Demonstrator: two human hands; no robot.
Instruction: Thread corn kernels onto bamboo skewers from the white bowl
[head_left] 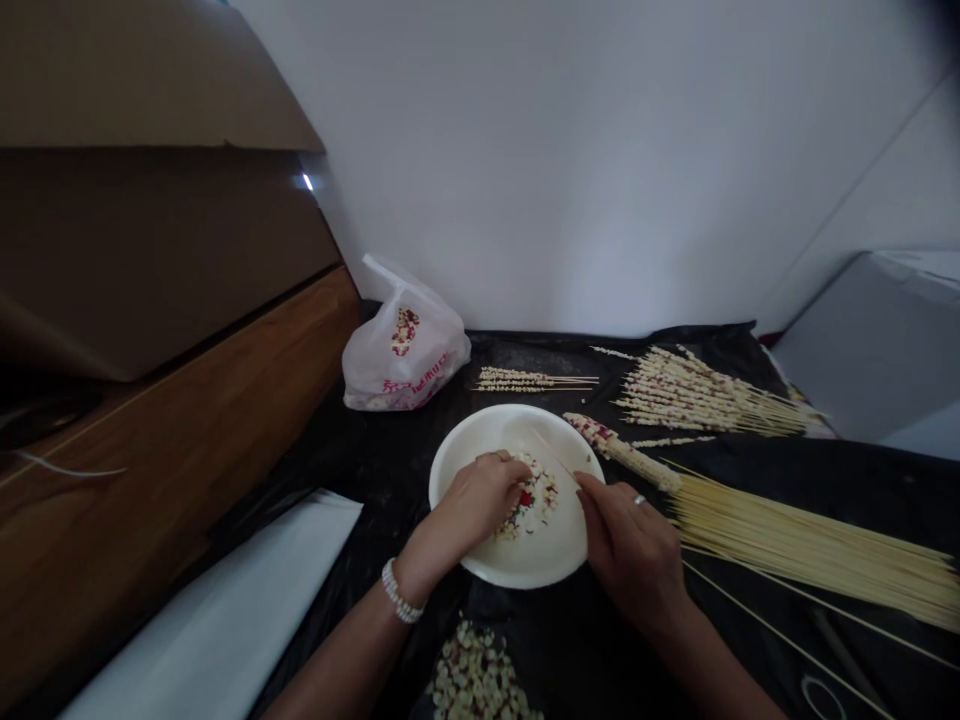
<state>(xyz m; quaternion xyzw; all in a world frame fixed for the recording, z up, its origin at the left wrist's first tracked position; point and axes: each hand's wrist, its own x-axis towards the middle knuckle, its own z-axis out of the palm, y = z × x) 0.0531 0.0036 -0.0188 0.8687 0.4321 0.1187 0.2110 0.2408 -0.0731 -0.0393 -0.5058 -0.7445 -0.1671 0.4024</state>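
Observation:
A white bowl (pixel 450 440) holds a small heap of pale and dark-red corn kernels (pixel 546 490), with a floral print showing on its bottom. My left hand (pixel 486 495) reaches over the rim, fingers curled together at the kernels; what lies between the fingertips is hidden. Between the thumb and fingers of my right hand (pixel 626 535) is a thin bamboo skewer (pixel 568 471), its tip pointing into the bowl. Just beyond the right hand lies a corn cob (pixel 641 465), mostly stripped, with kernels left at one end.
Skewers threaded with kernels lie in a small row (pixel 517 379) and a larger pile (pixel 682 392). Bare skewers (pixel 810 545) spread at right. A plastic bag (pixel 405 365) stands behind the bowl. Loose kernels (pixel 480 675) lie in front. Black sheeting (pixel 375 455) covers the surface.

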